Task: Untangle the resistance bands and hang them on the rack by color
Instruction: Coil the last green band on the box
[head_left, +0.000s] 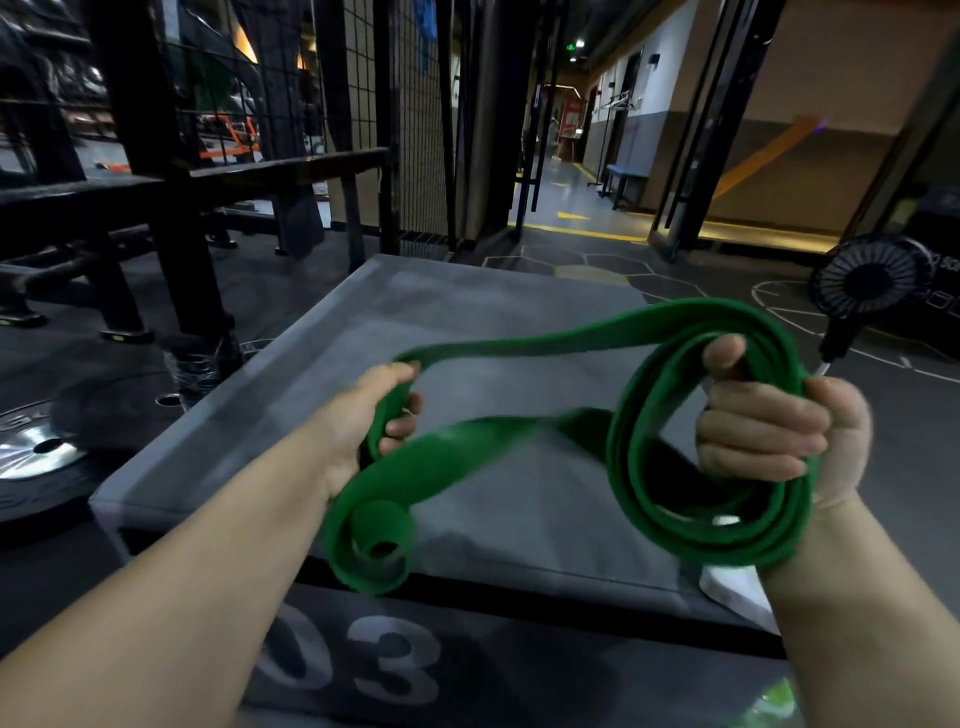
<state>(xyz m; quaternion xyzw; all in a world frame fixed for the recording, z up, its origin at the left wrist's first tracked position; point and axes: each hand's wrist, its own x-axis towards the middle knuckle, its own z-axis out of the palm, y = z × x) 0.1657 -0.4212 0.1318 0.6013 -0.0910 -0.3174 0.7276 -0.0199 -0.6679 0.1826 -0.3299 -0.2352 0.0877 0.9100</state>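
- Grey padded box, marked "03" on the near face: set on the gym floor, beneath both hands.
- Green resistance band: held in the air above the box top, coiled in several loops toward the right edge, one strand stretched leftward, a curled end hung over the near edge.
- Right hand: fingers curled round the coiled loops.
- Left hand: closed on the stretched strand.
- Black fan: stood on the floor beyond the far right corner.

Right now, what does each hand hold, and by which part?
Both hold the green resistance band: the left hand grips a strand leading off the coil, the right hand grips the coiled loops.
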